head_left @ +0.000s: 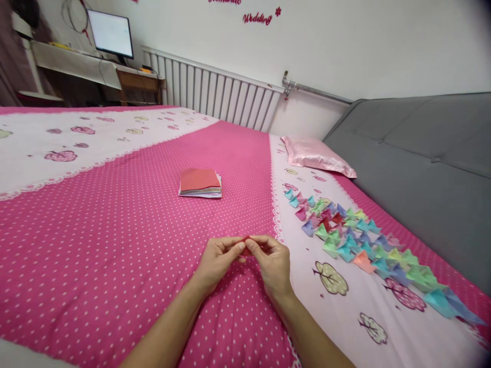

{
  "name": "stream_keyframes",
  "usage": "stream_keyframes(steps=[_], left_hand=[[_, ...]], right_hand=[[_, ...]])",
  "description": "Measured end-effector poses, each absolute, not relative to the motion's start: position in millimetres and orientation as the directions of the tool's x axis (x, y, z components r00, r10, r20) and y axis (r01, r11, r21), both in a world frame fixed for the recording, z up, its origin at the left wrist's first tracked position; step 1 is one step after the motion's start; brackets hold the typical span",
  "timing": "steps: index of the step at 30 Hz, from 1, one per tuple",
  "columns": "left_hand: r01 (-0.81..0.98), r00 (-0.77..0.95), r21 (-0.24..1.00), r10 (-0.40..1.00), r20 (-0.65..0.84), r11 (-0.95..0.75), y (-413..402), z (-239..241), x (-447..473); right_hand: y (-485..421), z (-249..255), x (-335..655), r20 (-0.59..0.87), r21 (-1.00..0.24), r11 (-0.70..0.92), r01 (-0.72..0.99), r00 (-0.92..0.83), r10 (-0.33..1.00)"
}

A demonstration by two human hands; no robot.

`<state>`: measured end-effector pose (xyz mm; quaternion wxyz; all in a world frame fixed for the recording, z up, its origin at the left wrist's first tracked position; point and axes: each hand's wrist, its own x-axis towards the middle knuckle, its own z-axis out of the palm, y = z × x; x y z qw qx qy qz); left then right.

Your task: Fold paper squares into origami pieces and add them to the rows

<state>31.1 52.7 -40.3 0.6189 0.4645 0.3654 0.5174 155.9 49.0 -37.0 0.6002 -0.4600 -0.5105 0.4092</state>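
My left hand (pixel 218 258) and my right hand (pixel 273 260) meet over the pink dotted bedspread (pixel 134 225), fingertips pinched together on a small red folded paper piece (pixel 246 248). Most of that piece is hidden between the fingers. Farther away on the bedspread lies a stack of square coloured paper sheets (pixel 200 183) with a red sheet on top. To the right of my hands, a long band of several folded paper shapes (pixel 356 237) in blue, green, pink and red runs along the pale strip of the bedspread.
A pink satin pillow (pixel 318 156) lies at the far right by the grey padded headboard (pixel 422 168). A white radiator (pixel 218 94) lines the wall. A lit monitor (pixel 110 33) stands on a desk at the far left.
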Motion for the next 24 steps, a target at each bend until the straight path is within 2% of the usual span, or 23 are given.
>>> stream_keyframes(steps=[7, 11, 17, 24], left_hand=[[-0.294, 0.210, 0.956, 0.977, 0.041, 0.023, 54.8, -39.9, 29.7], [-0.365, 0.251, 0.925, 0.968, -0.009, 0.103, 55.1, -38.3, 30.7], [-0.469, 0.172, 0.877, 0.985, -0.025, 0.104, 56.8, -40.7, 30.8], [-0.356, 0.177, 0.929, 0.983, -0.040, 0.102, 55.8, -41.3, 30.1]], right_hand=[[51.4, -37.9, 155.3, 0.081, -0.975, 0.098, -0.200, 0.091, 0.993], [53.1, -34.9, 157.7, 0.041, -0.980, 0.052, -0.189, 0.061, 0.997], [51.2, -39.7, 153.5, 0.150, -0.981, 0.149, -0.123, -0.001, 0.989], [49.6, -41.2, 152.9, 0.346, -0.936, 0.332, 0.120, 0.121, 0.930]])
